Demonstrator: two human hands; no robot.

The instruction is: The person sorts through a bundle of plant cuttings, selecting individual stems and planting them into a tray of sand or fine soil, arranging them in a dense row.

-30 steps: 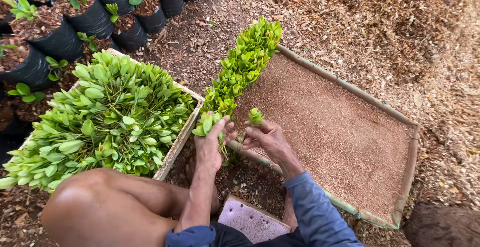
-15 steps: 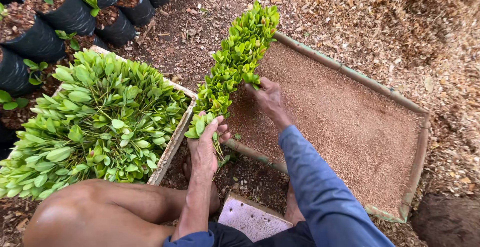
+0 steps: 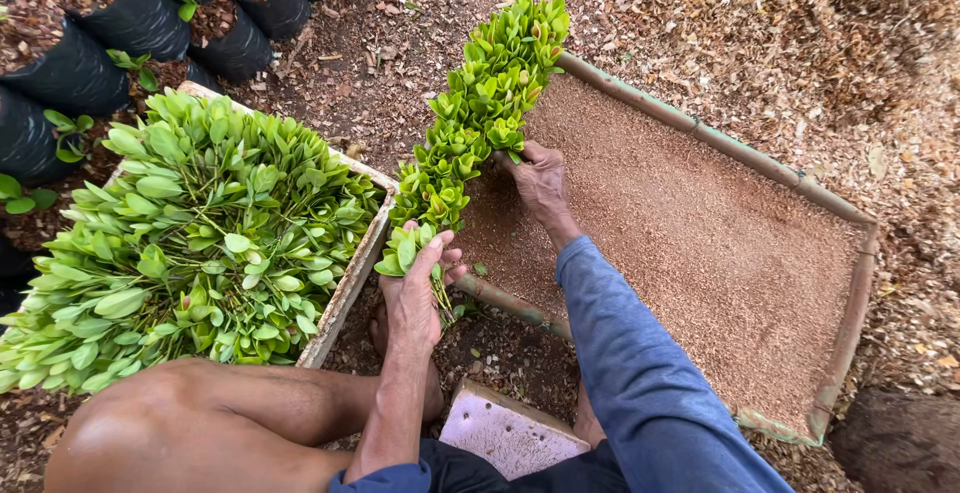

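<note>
**Cuttings going into the bed: soft stuff, light grip**

Nearest to me I'm seeing a bent bare knee [image 3: 190, 423] and a pale purple block [image 3: 512, 441] low in the frame, w/ blue sleeves at the bottom edge.

Just past that, the left hand [image 3: 415, 298] is clasping a small bunch of cuttings [image 3: 405, 250], fingers wrapped round the stems, leaves sticking out on top. These are looking light, soft and easy to bruise; thin stems probably snap if squeezed, so I'm judging the hold belongs low on the stem, not on the leaves.

The right hand [image 3: 540, 181] is reaching further out, fingertips down at the base of the planted row [image 3: 480, 103] along the left side of the framed bed [image 3: 700, 138]. Can't tell if it's pinching a stem or just pressing the sawdust; fingertips are buried under leaves.

Left of the hands, a box [image 3: 345, 293] is sitting packed w/ more cuttings [image 3: 200, 233]. Furthest back, black grow bags [image 3: 100, 63] are getting cut off by the top edge. Stem ends in the bunch and the row's planting depth aren't visible.
</note>
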